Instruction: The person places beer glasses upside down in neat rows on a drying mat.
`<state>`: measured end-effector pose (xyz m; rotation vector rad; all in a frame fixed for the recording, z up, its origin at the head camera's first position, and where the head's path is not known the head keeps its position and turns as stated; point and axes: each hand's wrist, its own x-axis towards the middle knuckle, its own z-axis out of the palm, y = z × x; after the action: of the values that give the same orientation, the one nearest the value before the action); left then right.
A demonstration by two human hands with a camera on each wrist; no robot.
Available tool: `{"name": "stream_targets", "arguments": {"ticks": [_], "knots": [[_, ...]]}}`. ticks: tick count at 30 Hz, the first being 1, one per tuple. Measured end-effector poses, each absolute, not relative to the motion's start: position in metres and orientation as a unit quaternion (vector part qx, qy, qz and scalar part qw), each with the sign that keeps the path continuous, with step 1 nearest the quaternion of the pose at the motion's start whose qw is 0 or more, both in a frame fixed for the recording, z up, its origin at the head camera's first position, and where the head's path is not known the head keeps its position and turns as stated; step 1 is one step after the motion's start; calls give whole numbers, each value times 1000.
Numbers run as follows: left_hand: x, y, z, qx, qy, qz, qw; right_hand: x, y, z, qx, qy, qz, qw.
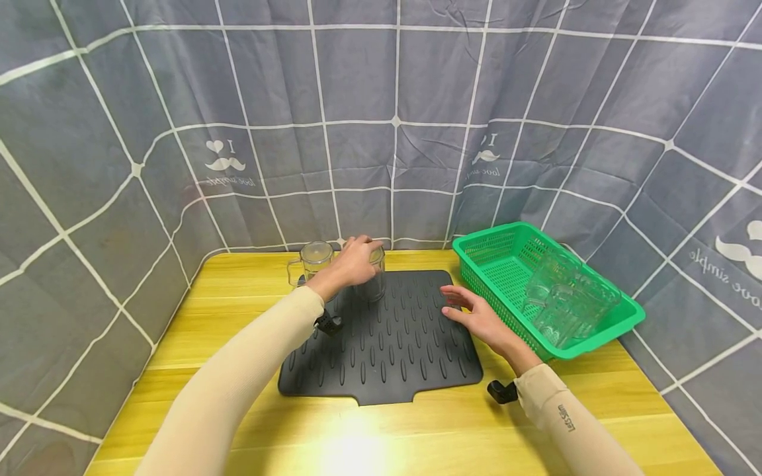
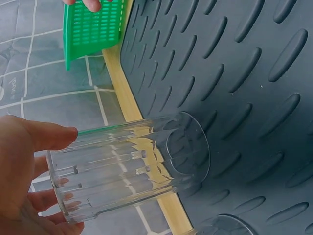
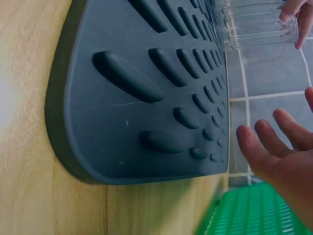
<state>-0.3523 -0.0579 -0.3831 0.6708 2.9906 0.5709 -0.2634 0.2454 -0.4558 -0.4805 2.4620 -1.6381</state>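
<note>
With thumb and fingertips, my left hand (image 1: 351, 262) grips the upper end of a clear ribbed glass mug (image 2: 122, 166). Its lower end is right at the black ridged mat (image 1: 387, 344), near the back edge. In the head view the hand partly covers this mug. Just left of it stands another glass mug (image 1: 316, 254) with its handle pointing left. My right hand (image 1: 476, 318) hovers over the mat's right edge, fingers spread and slightly bent, holding nothing. In the right wrist view its palm and fingers (image 3: 254, 147) show beside the mat.
A green perforated basket (image 1: 488, 291) stands at the right, tilted in view, with several glass mugs (image 1: 565, 304) in its near right part. The wooden table (image 1: 238, 410) runs around the mat. A grey checked curtain (image 1: 357, 158) closes off the back and sides.
</note>
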Motion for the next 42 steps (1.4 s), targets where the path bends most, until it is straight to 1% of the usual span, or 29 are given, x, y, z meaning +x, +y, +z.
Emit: {"name": "stream_targets", "arguments": {"ticks": [17, 22, 28, 34, 42], "knots": [[-351, -59, -387, 218, 959, 183, -7, -267, 247, -447, -169, 823, -539, 57], [-348, -58, -389, 214, 959, 188, -12, -266, 248, -444, -170, 825, -536, 58], [-344, -57, -395, 213, 958, 191, -5, -263, 250, -444, -171, 824, -537, 62], [-342, -58, -394, 211, 958, 195, -22, -263, 249, -439, -177, 824, -536, 54], [-338, -58, -394, 211, 955, 208, -23, -264, 249, -435, -179, 820, -541, 62]]}}
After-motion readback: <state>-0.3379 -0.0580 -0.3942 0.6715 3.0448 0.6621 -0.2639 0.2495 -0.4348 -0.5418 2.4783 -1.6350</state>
